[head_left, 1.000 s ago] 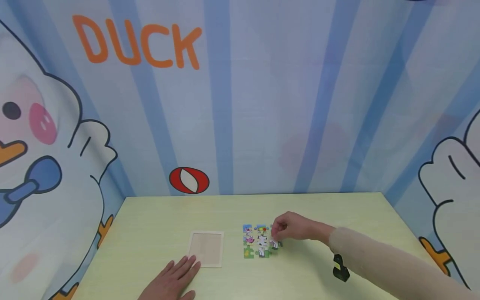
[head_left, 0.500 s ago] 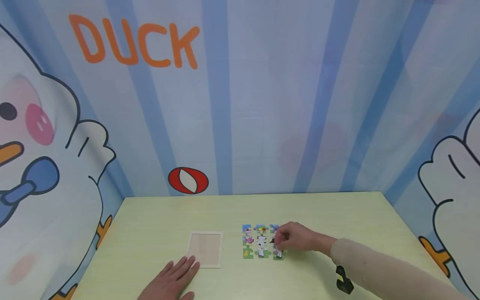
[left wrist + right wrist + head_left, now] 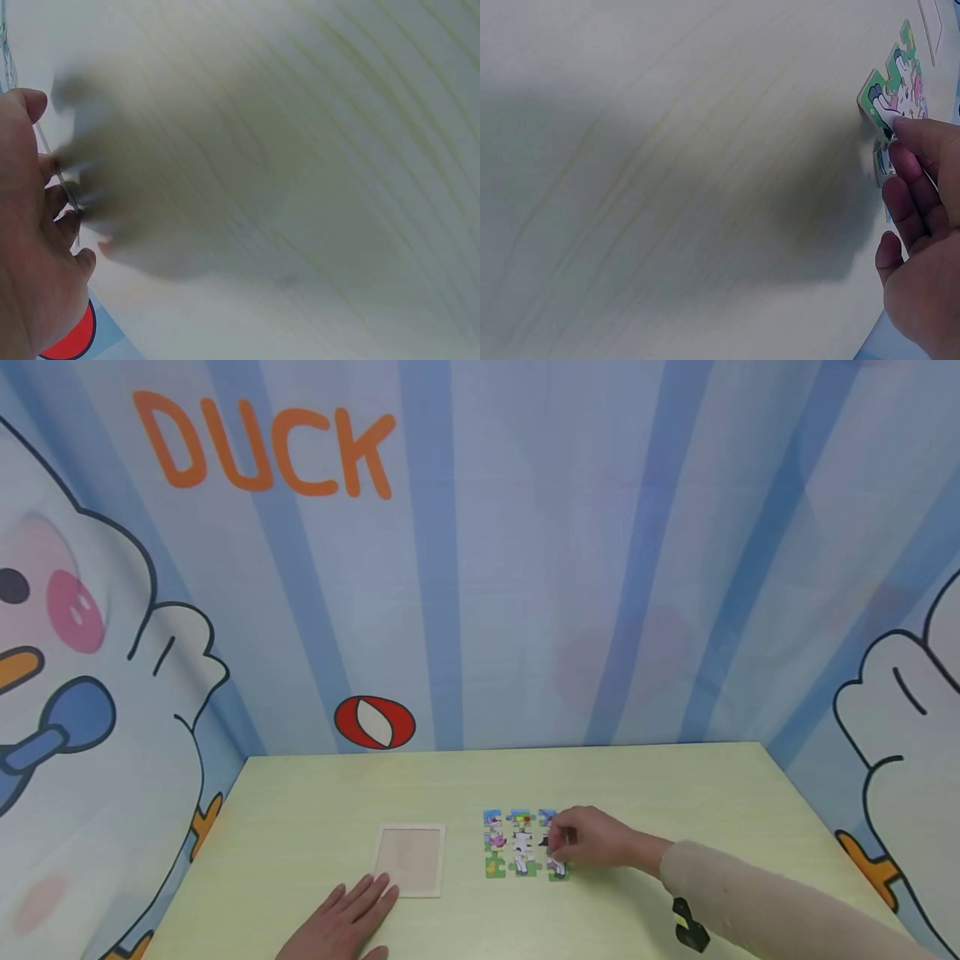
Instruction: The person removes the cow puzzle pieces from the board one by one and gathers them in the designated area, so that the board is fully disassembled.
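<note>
Several colourful puzzle pieces point(image 3: 522, 843) lie in three columns on the table, with narrow gaps between the columns. At the right-hand column my right hand point(image 3: 592, 837) pinches a puzzle piece point(image 3: 886, 99) between thumb and index finger; the fingers partly cover that column in the head view. My left hand point(image 3: 339, 920) lies flat with straight fingers, its fingertips on the lower left corner of a shallow square puzzle tray point(image 3: 444, 860). In the left wrist view this hand point(image 3: 37, 240) is at the left edge, and the tray shows only as a thin edge.
The pale wooden table point(image 3: 675, 785) reaches back to a striped blue curtain point(image 3: 517, 568) with cartoon ducks. A dark object point(image 3: 688, 927) hangs below the right sleeve point(image 3: 750, 893). The tray stands left of the pieces.
My right hand has moved slightly down and to the right. The lower right puzzle piece has shifted down and right, into line with the bottom row. The left hand stays on the tray.
</note>
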A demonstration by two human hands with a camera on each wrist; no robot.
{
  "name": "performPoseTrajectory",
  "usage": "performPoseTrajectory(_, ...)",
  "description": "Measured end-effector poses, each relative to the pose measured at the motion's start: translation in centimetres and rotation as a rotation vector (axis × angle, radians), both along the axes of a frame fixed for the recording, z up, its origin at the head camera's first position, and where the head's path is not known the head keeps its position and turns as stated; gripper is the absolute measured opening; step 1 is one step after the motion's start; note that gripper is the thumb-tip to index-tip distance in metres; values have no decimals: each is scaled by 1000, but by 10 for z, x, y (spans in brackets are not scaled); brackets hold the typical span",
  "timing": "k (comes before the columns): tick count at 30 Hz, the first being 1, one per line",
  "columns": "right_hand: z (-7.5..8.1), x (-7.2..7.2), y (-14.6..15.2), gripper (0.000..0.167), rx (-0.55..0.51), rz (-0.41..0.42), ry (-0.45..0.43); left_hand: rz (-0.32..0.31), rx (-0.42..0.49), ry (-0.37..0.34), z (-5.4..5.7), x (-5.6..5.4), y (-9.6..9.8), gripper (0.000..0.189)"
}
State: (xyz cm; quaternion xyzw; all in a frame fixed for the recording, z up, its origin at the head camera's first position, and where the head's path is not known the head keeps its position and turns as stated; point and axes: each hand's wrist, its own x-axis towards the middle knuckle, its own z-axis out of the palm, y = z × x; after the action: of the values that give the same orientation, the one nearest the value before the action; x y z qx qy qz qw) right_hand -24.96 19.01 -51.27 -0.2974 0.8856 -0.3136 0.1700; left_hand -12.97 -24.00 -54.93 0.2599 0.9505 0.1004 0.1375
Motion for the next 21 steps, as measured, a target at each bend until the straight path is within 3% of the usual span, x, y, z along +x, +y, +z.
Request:
performPoseTrajectory(6, -2, 2, 0, 16, 4, -27, 12, 5, -5, -6, 0, 1, 1, 85)
performPoseTrajectory(10, -5, 4, 5, 16, -12, -3, 49, 6, -5, -4, 1, 1, 2, 86)
performPoseTrajectory(14, -10, 8, 11, 17, -2, 61, 146, 6, -9, -2, 2, 2, 2, 86)
performPoseTrajectory(15, -19, 6, 14, 18, 7, 107, 199, 7, -10, -3, 2, 2, 2, 86)
performPoseTrajectory(17, -20, 9, 15, 19, 29, 144, 268, 8, -9, -5, 3, 2, 2, 85)
performPoseTrajectory(21, -19, 13, 13, 18, 79, 160, 338, 7, -4, -4, 4, 2, 2, 85)
